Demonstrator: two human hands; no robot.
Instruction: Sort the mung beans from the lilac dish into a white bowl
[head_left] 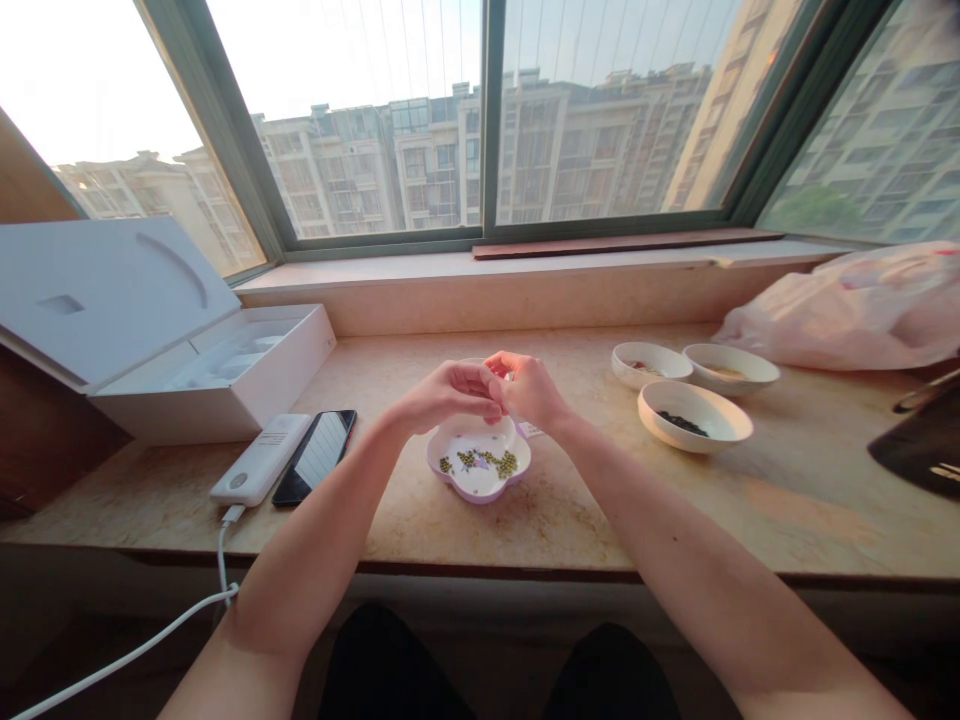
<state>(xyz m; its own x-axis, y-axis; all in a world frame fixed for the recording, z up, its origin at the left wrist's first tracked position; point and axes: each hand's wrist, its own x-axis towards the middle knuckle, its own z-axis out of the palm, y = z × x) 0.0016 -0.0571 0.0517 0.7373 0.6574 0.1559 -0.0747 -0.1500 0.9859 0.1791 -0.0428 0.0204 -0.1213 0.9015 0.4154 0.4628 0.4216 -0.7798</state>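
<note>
Across the marble windowsill (600, 510), the left forearm (322, 530) and right forearm (660, 540) angle inward from the frame's bottom. At centre, the curled left hand (446, 393) and right hand (529, 390) meet above a lilac-rimmed flower-shaped dish (480, 488) holding green mung beans (480, 460); whether they grip anything is hidden.

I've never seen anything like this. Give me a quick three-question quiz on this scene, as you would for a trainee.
1. What lies in the flower-shaped dish below the left hand and right hand?
2. True or false: the smartphone lies to the right of the power bank.
3. Which holds dark seeds: the nearest white bowl or the back-left white bowl?

Key:
1. Small green beans
2. True
3. The nearest white bowl
</note>
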